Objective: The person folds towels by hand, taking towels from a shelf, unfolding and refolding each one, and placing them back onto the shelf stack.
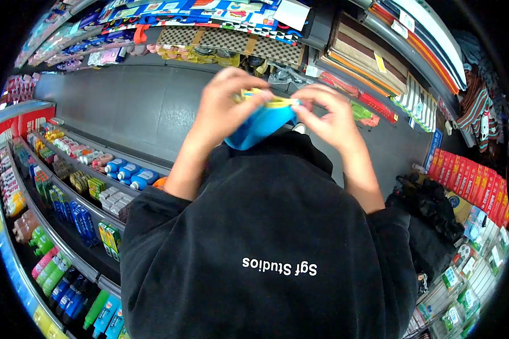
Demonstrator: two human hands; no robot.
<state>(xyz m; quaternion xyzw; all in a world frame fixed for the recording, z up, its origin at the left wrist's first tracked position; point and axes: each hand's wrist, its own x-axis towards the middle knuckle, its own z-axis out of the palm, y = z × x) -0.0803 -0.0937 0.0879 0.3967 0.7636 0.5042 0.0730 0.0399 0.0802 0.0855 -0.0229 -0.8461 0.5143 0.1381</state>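
Observation:
A bright blue cloth item (257, 127) with a yellow edge hangs between my two hands, in front of my black shirt. Its exact kind cannot be made out. My left hand (223, 104) is closed on the yellow edge at its left end, slightly smeared by motion. At the other end of that edge, my right hand (331, 116) pinches a corner between thumb and fingers. The lower part of the cloth droops loosely and ends just above the shirt (266, 214).
Shelves of bottles (144, 178) and boxes (82, 220) run along the left. Folded textiles (367, 51) and patterned packs (169, 11) fill racks ahead. Red boxes (469, 178) and a black bag (424, 203) stand at the right. Grey floor (136, 101) lies between the shelves.

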